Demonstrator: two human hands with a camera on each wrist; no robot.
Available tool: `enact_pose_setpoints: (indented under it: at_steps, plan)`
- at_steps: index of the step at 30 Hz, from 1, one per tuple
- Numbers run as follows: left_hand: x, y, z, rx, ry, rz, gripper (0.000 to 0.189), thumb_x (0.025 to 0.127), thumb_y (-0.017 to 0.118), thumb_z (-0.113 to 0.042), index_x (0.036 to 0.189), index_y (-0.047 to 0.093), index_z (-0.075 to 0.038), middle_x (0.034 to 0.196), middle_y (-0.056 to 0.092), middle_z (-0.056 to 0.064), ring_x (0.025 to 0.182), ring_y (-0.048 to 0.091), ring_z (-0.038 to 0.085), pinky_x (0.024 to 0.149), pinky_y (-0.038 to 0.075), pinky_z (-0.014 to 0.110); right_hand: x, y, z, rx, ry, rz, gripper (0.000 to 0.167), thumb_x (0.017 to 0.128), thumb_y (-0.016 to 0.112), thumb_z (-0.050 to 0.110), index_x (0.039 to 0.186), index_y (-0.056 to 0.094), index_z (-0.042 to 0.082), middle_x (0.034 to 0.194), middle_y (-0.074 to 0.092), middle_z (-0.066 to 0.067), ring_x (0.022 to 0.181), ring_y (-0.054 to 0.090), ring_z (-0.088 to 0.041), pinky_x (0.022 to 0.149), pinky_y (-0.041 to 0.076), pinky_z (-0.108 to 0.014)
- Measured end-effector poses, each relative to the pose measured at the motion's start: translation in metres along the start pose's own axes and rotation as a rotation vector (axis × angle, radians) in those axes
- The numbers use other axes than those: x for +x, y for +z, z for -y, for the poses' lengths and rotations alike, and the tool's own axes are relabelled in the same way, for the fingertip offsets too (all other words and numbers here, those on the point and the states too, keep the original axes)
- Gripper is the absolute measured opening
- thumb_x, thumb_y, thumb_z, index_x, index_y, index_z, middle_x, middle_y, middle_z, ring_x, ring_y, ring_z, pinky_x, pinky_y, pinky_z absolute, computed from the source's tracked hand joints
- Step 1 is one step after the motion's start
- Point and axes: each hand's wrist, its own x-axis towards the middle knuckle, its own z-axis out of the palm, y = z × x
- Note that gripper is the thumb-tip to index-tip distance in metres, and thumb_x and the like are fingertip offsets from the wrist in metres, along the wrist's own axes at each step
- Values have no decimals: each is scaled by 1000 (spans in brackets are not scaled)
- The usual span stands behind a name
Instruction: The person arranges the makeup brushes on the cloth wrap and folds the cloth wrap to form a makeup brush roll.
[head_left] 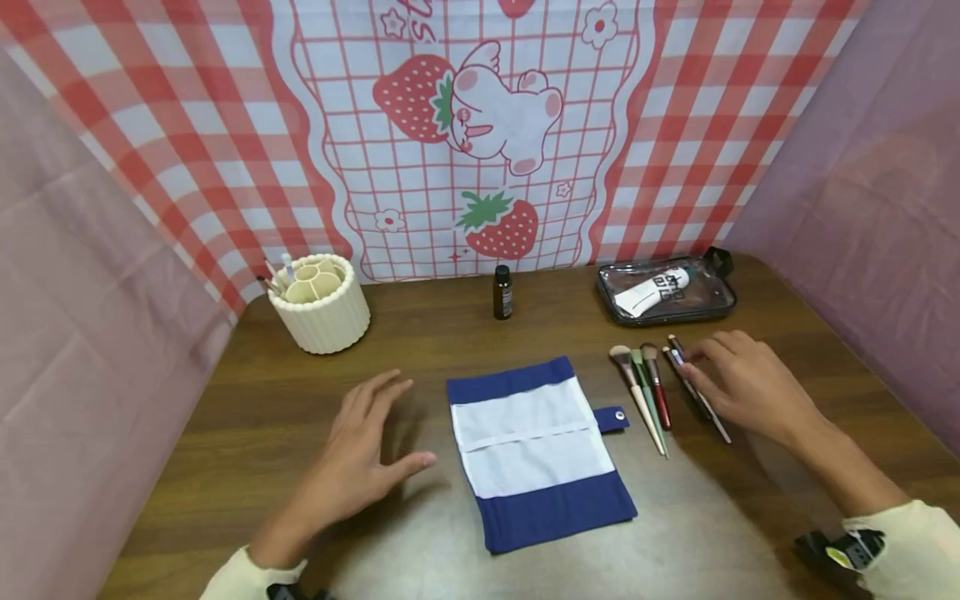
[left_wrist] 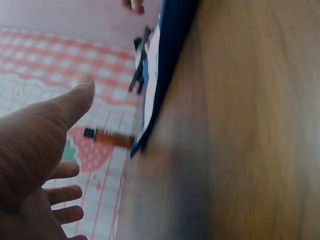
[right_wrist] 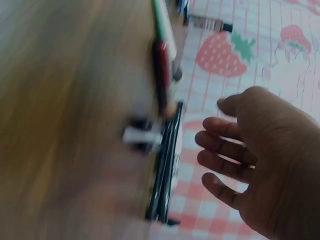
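A blue and white fabric roll-up case (head_left: 534, 450) lies unfolded in the middle of the wooden table. My left hand (head_left: 360, 446) hovers to its left, fingers spread and thumb pointing toward it, holding nothing. Right of the case's snap tab lie a cream-handled makeup brush (head_left: 637, 396), a green one (head_left: 651, 392) and a red-handled one (head_left: 657, 387). Beside them, slim brushes (head_left: 693, 387) lie under the fingertips of my right hand (head_left: 750, 383). Its fingers are loosely bent with nothing between them in the right wrist view; whether they touch the slim brushes I cannot tell.
A cream ribbed brush holder (head_left: 322, 312) with a few thin tools stands at the back left. The small brown bottle (head_left: 502, 293) is upright at the back middle. A clear black-edged pouch (head_left: 708, 293) with a white tube (head_left: 652, 292) lies at the back right.
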Motion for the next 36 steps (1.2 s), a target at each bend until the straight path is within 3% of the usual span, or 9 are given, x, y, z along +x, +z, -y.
enact_pose_setpoints:
  at_steps: [4, 12, 18, 28, 36]
  plan:
    - [8, 11, -12, -43, 61, 24, 95, 74, 86, -51, 150, 42, -14, 155, 36, 12, 142, 30, 32, 111, 28, 60, 14, 7, 17, 42, 46, 73, 15, 89, 74, 18, 99, 69, 7, 88, 64, -4, 84, 59, -25, 71, 49, -47]
    - [21, 34, -24, -77, 71, 131, 101, 73, 87, -51, 152, 40, -9, 154, 39, 12, 141, 33, 29, 114, 27, 56, 31, 23, 44, 76, 183, 254, 14, 94, 70, 22, 99, 69, 9, 71, 57, 5, 58, 49, -14, 51, 40, -35]
    - [22, 45, -21, -51, 65, 197, 104, 69, 90, -49, 149, 42, -3, 151, 43, 13, 139, 38, 33, 114, 31, 51, 38, 35, 55, 81, 210, 279, 14, 93, 72, 19, 95, 68, 6, 74, 61, 1, 62, 53, -17, 54, 46, -39]
    - [24, 47, -17, -114, 54, 218, 92, 71, 90, -47, 140, 52, 0, 152, 41, 10, 142, 33, 32, 113, 33, 51, 45, 37, 55, 77, 238, 273, 21, 89, 77, 25, 85, 64, 9, 74, 62, -2, 65, 57, -23, 59, 48, -50]
    - [24, 49, -14, -131, 71, 224, 90, 71, 90, -48, 138, 54, 0, 152, 41, 8, 142, 33, 28, 112, 35, 48, 46, 39, 55, 86, 294, 357, 28, 92, 72, 33, 75, 59, 16, 68, 54, 1, 61, 52, -20, 54, 42, -42]
